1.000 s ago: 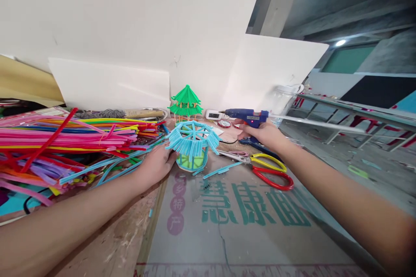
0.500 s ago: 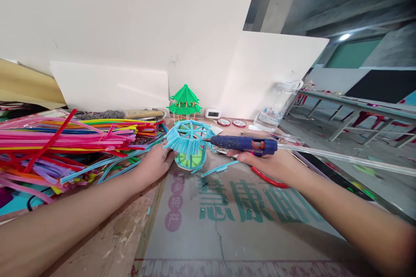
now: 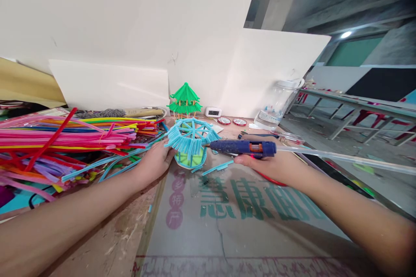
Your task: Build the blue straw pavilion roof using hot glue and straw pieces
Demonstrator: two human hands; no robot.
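A small pavilion model [image 3: 186, 142] of light-blue pipe cleaners stands at the middle, with a spoked roof ring and a green floor. My left hand [image 3: 156, 159] grips its left side, the fingertips partly hidden behind the roof fringe. In my right hand [image 3: 276, 168] lies a dark-blue hot glue gun [image 3: 240, 147], a long clear glue stick [image 3: 328, 156] running out of its back. The nozzle is at the right edge of the blue roof; whether it touches is too small to tell. Cut blue pipe-cleaner pieces [image 3: 218, 168] lie just below the gun.
Many coloured pipe cleaners [image 3: 65, 138] are heaped at the left. Behind the model stand a green-roofed pavilion [image 3: 185, 97], a small digital clock [image 3: 213, 112] and two round red-rimmed tins [image 3: 231, 121]. A clear plastic jug [image 3: 273, 106] is back right. A red handle [image 3: 271, 179] shows under my right hand.
The glue gun has shifted slightly down and left, and my right hand now covers more of the red handle. The blue roof is turned or tilted a little; my left hand keeps its place.
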